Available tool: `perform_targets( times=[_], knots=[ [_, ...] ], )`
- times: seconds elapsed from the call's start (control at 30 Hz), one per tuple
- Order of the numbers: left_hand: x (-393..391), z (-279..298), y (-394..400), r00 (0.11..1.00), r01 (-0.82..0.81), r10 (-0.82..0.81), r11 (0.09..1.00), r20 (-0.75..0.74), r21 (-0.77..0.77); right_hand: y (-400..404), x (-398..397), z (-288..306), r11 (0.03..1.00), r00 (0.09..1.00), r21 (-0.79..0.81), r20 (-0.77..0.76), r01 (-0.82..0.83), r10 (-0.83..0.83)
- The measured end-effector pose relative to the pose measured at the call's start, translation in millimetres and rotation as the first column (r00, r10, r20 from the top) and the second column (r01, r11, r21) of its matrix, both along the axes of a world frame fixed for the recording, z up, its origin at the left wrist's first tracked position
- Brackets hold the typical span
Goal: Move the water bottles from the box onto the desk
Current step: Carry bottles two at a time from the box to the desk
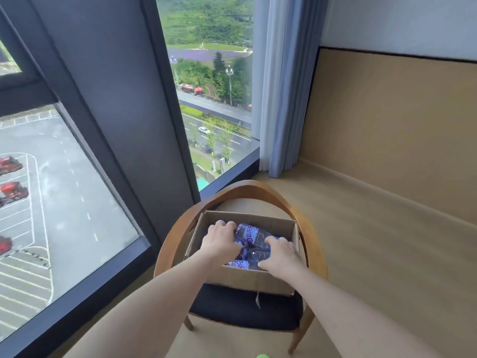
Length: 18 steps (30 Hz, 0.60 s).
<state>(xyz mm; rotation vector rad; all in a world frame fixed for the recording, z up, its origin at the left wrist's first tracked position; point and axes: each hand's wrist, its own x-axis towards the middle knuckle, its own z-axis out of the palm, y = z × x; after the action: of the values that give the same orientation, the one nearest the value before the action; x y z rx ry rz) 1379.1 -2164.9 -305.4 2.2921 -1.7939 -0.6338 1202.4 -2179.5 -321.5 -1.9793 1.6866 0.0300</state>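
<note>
Item: cardboard box (247, 279), open-topped, sitting on the dark seat cushion of a curved wooden chair (232, 193) beside the window (64, 202). Contents: several water bottles (249, 235) with purple labels, lying on their sides, stacked loosely and touching one another; exact count I cannot tell. My left hand (220, 241) is reaching into the left half of the box, its fingers (224, 224) curling over the end of the topmost bottle. My right hand (280, 254) is coming over the right half, fingers bent down onto the bottles there; whether they are truly gripping or only resting I cannot tell. The desk is not showing in this view. Handling note: I am judging this the pick-up step, with the box nearly full and none visibly moved. To do it well, I am wanting each hand wrapped round one bottle's body, not its cap, lifting straight up clear of the box wall so the neighbours are not rolling. The bottles look slick and crinkly, so a firm grip suits.
</note>
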Motion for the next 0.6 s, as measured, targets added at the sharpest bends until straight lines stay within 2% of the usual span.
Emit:
perform_targets(
  times=[0.13, 0.33, 0.5, 0.6],
  knots=[
    [7.7, -20.1, -41.1, 0.998, -0.062, 0.062, 0.997, -0.011, 0.045, -51.8, 10.2, -14.8, 0.999, 1.0, 0.037, 0.012, -0.017, 0.016],
    [23.9, -63.2, -79.0, 0.993, -0.116, 0.12, 0.984, -0.018, 0.138, -90.0, 24.6, -52.2, 0.983, 0.999, 0.185, 0.038, 0.003, -0.011],
    [38.6, -104.1, -114.1, 0.996, -0.086, 0.091, 0.976, -0.019, 0.203, -120.8, 44.6, -90.8, 0.905, 0.954, 0.38, 0.144, 0.192, -0.262],
    [48.0, -134.4, -131.0, 0.998, -0.042, 0.054, 0.957, -0.035, 0.288, -137.6, 61.9, -117.8, 0.784, 0.856, 0.514, 0.166, 0.349, -0.49]
  ],
)
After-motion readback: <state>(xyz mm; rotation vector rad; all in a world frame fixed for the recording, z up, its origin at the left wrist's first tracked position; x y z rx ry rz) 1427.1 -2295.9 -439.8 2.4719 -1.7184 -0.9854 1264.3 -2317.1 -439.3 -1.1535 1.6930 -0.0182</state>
